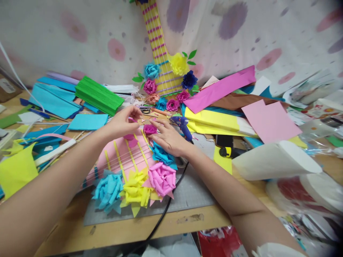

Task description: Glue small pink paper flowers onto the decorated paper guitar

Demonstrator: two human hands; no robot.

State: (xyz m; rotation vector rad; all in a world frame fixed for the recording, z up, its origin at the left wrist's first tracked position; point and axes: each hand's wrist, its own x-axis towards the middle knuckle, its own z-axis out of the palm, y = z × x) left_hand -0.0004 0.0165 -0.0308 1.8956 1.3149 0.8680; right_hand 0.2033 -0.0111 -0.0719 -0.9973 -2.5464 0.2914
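Note:
A pink paper guitar body (114,154) with yellow strips and pale strings lies in front of me. My left hand (124,119) is over its far side, fingers curved and thumb apart. Magenta paper petals (132,141) show just below that thumb; some magenta is partly hidden behind the fingers. At the far right edge sits a small magenta paper flower (150,129). My right hand (168,137) has its fingers stretched out beside this flower; whether they touch it I cannot tell. Under my right hand is a blue paper flower (163,154). Yellow (136,189), pink (162,178) and blue paper roses line the near edge.
A blue glue gun (182,126) stands beyond my right hand. Its black cable (167,207) crosses the grey cutting mat (197,189). A finished yellow paper guitar (160,46) leans at the back. Folded crepe paper (98,94) and a white roll (276,160) flank the workspace.

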